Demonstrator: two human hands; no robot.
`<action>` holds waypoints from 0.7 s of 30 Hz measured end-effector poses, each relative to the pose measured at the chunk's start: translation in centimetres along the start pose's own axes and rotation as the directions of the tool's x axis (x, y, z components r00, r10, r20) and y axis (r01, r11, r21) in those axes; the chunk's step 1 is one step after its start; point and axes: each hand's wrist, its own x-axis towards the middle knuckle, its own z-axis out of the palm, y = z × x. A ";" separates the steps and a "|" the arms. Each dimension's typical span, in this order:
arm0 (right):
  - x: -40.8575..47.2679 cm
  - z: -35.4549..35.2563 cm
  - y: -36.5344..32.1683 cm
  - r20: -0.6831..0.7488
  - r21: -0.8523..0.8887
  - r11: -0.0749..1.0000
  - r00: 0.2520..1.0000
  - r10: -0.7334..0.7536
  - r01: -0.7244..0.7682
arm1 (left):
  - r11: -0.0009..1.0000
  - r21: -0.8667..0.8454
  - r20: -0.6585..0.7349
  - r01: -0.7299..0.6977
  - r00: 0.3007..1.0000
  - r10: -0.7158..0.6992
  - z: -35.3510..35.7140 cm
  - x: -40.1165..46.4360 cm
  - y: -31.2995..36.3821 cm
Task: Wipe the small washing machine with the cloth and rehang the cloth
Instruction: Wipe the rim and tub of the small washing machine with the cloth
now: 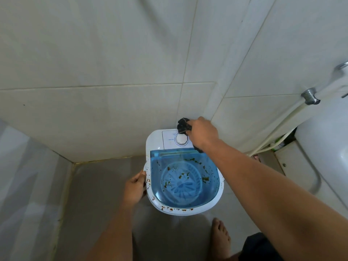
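Note:
A small white washing machine (156, 140) stands on the floor in the tiled corner. Its blue see-through lid (184, 178) is closed and speckled with brown and green dirt, as is the white rim. A round white dial (181, 138) sits on the back control panel. My right hand (202, 133) is shut on a dark bunched cloth (183, 125), pressed on the panel's back right, just beside the dial. My left hand (134, 187) grips the machine's left rim.
Tiled walls close in behind and on the left. A white toilet (320, 147) stands at the right, with a metal valve (310, 96) and a hose (278, 129) on the wall. My bare foot (220, 238) rests on the grey floor in front.

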 end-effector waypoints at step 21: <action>-2.1 0.5 2.0 -0.078 -0.340 0.938 0.993 -0.093 0.061 | 0.995 -0.100 -0.020 0.022 0.999 -0.024 0.2 0.7 -0.7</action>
